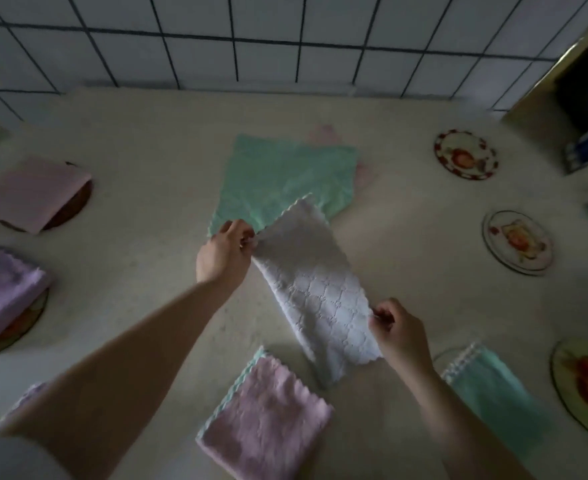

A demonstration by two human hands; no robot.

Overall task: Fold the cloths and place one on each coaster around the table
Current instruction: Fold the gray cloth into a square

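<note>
The pale speckled desk [140, 140] carries decorated round coasters: three on the right are bare, like the nearest floral glass coaster [583, 386], while others already hold folded cloths. A flat mint-green square cloth [285, 174] waits at the middle. Folding is in hand: the white quilted scallop-edged cloth [313, 289], doubled into a strip, hangs above the desk. The left hand [221, 254] pinches its far end, the right hand [401, 332] its near end, fingers clamped. Next, probably, bring the ends together, then lay it on a bare coaster.
</note>
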